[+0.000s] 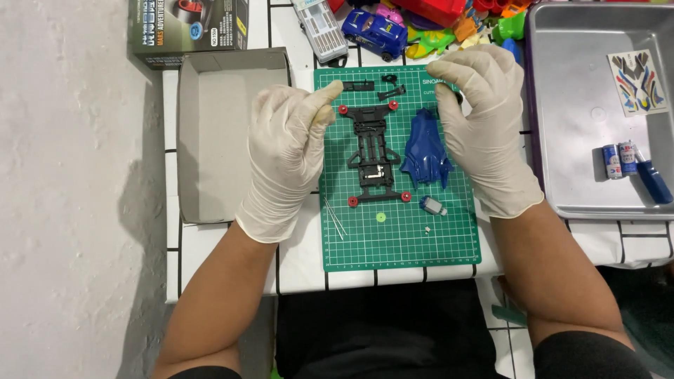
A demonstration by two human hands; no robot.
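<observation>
From the head camera, both gloved hands are hovering over the green cutting mat [400, 238]: the left hand [284, 151] is pinching its fingertips together, and whether anything sits between them I cannot tell. The right hand [484, 126] is curling loosely, holding nothing. The black chassis [371, 151] is lying mid-mat beside the blue body shell [425, 149], so parts-fitting looks barely begun; picking one small part seems next.

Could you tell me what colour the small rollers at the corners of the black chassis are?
Red: the rollers on the chassis show clearly in the head view.

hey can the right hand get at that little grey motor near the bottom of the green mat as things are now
Probably yes. The right hand hovers empty-looking above the blue car body, and the small motor lies in the open on the green mat just below, with nothing over it; only the tiny white part sits nearby.
</observation>
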